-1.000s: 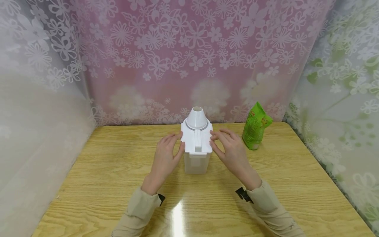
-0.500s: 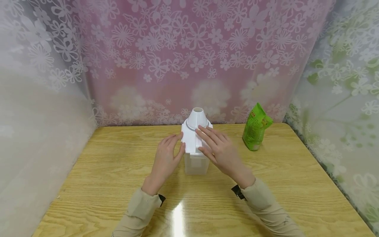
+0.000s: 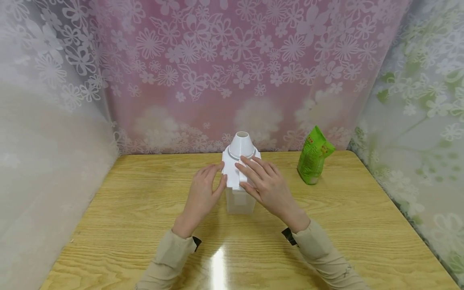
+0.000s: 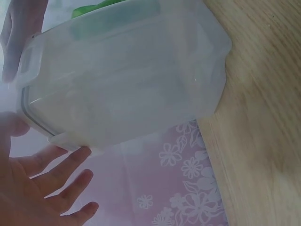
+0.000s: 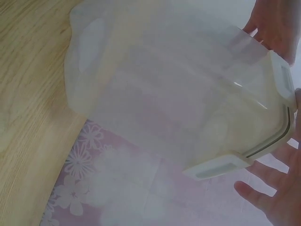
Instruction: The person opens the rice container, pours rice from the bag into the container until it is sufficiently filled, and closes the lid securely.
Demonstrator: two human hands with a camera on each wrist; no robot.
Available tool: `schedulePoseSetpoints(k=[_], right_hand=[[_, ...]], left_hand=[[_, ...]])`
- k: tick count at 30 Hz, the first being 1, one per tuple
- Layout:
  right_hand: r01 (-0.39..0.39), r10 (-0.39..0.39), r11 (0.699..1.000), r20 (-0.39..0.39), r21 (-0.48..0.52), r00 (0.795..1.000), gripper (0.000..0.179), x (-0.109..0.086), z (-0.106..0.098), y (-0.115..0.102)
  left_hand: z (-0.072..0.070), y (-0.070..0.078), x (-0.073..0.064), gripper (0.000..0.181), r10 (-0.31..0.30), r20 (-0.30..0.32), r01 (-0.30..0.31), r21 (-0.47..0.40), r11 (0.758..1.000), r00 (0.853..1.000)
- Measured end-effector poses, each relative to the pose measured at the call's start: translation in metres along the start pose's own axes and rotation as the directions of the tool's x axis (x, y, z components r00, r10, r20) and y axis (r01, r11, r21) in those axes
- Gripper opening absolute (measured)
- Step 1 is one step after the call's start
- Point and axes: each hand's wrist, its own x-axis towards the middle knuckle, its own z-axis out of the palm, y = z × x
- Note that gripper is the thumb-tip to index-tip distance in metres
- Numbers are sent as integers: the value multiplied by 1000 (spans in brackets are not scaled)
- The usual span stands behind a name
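A tall translucent storage container (image 3: 241,202) with a white lid (image 3: 230,173) stands upright at the table's back. A white cone-shaped cup (image 3: 241,146) sits on the lid, behind a white bar-like handle (image 3: 243,176). My left hand (image 3: 204,191) touches the lid's left edge, fingers spread near a side clip (image 4: 63,140). My right hand (image 3: 270,185) lies over the lid's right half, its fingertips at the handle. Seen from the right wrist, its fingers (image 5: 264,175) are spread beside the lid, near another clip (image 5: 218,167). The lid's right edge is partly hidden by this hand.
A green printed bag (image 3: 313,155) stands upright at the back right of the wooden table (image 3: 145,225). A pink floral curtain (image 3: 217,80) hangs behind the table's far edge, with pale curtains (image 3: 424,133) at both sides.
My right hand has moved left from the lid's right edge to over the lid and its handle. The left hand, container and green bag have stayed nearly in place.
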Motion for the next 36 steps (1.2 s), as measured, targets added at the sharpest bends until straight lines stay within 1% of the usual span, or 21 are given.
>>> schedulePoseSetpoints(k=[4,7,9,11,12,14,16,18,19,21,22,24,25,28,31,36], right_hand=[[0,0,1000,4,0,1000,55,1,-1,0],[-2,2,1000,11,2,1000,56,0,-1,0],[-3,3,1000,16,3,1000,56,0,-1,0],[-4,4,1000,21,6,1000,56,0,-1,-1],[-5,5,1000,23,8,1000,56,0,-2,-1],[-6,6,1000,25,14,1000,56,0,-3,-1],[-8,8,1000,29,22,1000,56,1,-3,-1],[-10,9,1000,32,26,999,56,1,-3,-1],[-11,10,1000,34,27,999,56,1,-3,-1],[-11,10,1000,35,26,999,56,1,-3,-2],[-11,10,1000,35,24,999,56,1,-3,-2],[-10,9,1000,34,18,999,56,1,-4,-3],[-9,8,1000,31,17,999,56,1,-4,-4],[-5,5,1000,26,14,1000,56,2,-4,-6],[-7,7,1000,25,18,1000,56,1,-5,-8],[-23,22,999,35,22,999,56,1,-8,-10]], left_hand=[[-5,-1,4,34,4,34,-4,9,1000,999],[-9,-3,7,33,-12,71,12,-3,1000,997],[-13,-5,10,32,-40,106,43,-24,999,994],[-15,-7,14,32,-88,149,98,-57,994,985],[-16,-9,15,32,-115,171,130,-81,988,978],[-19,-10,20,33,-174,214,206,-137,969,961],[-20,-12,24,34,-217,240,262,-177,949,946],[-21,-13,28,36,-244,261,299,-199,933,934],[-21,-14,30,37,-258,274,316,-196,928,926],[-20,-16,33,40,-270,301,334,-187,924,915],[-20,-17,35,43,-278,325,352,-195,916,904],[-18,-19,37,47,-296,376,394,-217,893,878],[-17,-21,38,50,-306,402,419,-232,878,863],[-13,-23,41,55,-333,456,488,-279,827,825],[-12,-24,42,57,-354,483,531,-299,793,801],[-10,-27,44,59,-366,514,576,-342,742,776]])
